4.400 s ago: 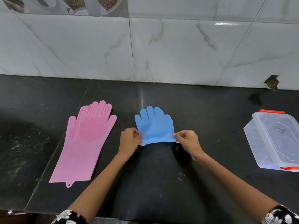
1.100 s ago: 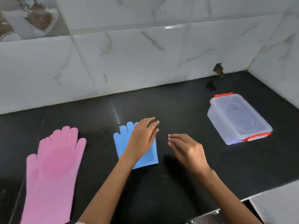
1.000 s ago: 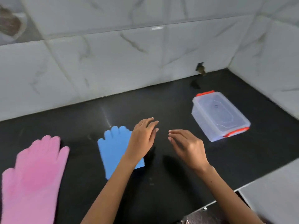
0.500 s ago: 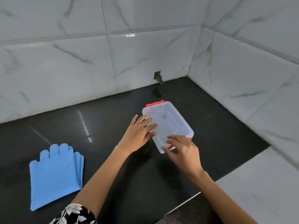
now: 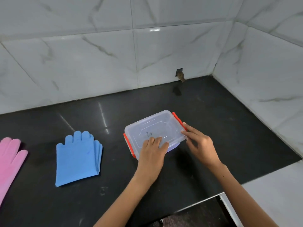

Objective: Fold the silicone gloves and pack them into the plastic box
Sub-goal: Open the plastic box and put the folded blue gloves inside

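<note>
While the pink glove (image 5: 9, 159) lies flat and unfolded at the far left edge, the blue glove (image 5: 77, 158) sits folded just right of it on the black counter (image 5: 213, 112). Centre frame: plastic box (image 5: 154, 133), lid on. Left hand (image 5: 152, 153) rests on the lid, fingers curled; right hand (image 5: 199, 143) touches the near-right corner, fingers loosely spread, possibly at the red clip (image 5: 177, 120). Step judged: opening the box. Next: release both clips, lift the lid.
</note>
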### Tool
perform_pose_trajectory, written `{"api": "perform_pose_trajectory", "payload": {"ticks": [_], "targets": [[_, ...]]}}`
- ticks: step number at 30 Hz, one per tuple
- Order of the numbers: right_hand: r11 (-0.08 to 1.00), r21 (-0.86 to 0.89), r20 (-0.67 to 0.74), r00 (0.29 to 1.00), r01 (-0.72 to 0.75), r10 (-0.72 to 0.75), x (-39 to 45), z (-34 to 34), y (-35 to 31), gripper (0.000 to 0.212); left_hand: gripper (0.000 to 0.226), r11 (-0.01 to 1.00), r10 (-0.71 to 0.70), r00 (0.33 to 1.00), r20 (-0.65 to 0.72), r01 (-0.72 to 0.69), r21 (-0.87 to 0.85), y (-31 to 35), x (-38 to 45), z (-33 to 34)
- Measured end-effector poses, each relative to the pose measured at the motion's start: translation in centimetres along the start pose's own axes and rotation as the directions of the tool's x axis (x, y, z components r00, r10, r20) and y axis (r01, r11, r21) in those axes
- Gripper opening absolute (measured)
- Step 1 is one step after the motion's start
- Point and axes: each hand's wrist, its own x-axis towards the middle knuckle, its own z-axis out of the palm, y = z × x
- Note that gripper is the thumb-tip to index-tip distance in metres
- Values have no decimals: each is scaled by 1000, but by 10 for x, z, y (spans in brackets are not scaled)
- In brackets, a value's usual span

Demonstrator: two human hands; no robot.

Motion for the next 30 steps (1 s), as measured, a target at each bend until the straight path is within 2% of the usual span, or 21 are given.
{"api": "perform_pose_trajectory", "payload": {"ticks": [3, 6, 8, 10, 11, 14, 17, 20, 24, 28, 30], "targets": [[992, 109, -126, 989, -58, 72, 6, 6, -5, 17, 41, 1000, -17, 999, -41, 17, -2, 4, -6, -3], [948, 219, -214, 937, -230, 277, 14, 7, -11, 7, 48, 1000, -6, 998, -67, 6, 3, 2, -7, -6], [889, 286, -206, 883, -359, 423, 22, 9, -13, 15, 50, 1000, 0, 996, -85, 1, 16, -2, -9, -4], [847, 300, -145, 857, -438, 495, 29, 12, -13, 29, 51, 1000, 2, 994, -107, 1, 26, -3, -10, -1], [838, 294, -106, 856, -460, 506, 31, 13, -14, 28, 52, 1000, 4, 993, -119, -1, 23, -3, -11, 0], [823, 272, -30, 851, -498, 524, 37, 14, -16, 10, 56, 1000, 13, 989, -149, -11, 15, -5, -13, 3], [841, 168, -34, 849, -515, 527, 39, 18, -16, 26, 57, 1000, 23, 985, -171, -23, 6, -11, -13, 3], [852, 58, -68, 850, -520, 523, 37, 23, -20, 31, 54, 999, 29, 979, -201, -32, -11, -17, -12, 2], [824, 101, -75, 821, -558, 565, 37, 25, -18, 34, 54, 999, 45, 971, -235, -47, -3, -19, -10, 3], [700, 181, 74, 720, -690, 690, 34, 22, -1, 38, 53, 998, 56, 967, -249, -56, 10, -21, -10, 4], [718, 113, 119, 726, -687, 677, 30, 22, 2, 40, 52, 999, 48, 966, -256, -46, 13, -21, -10, 6]]}}
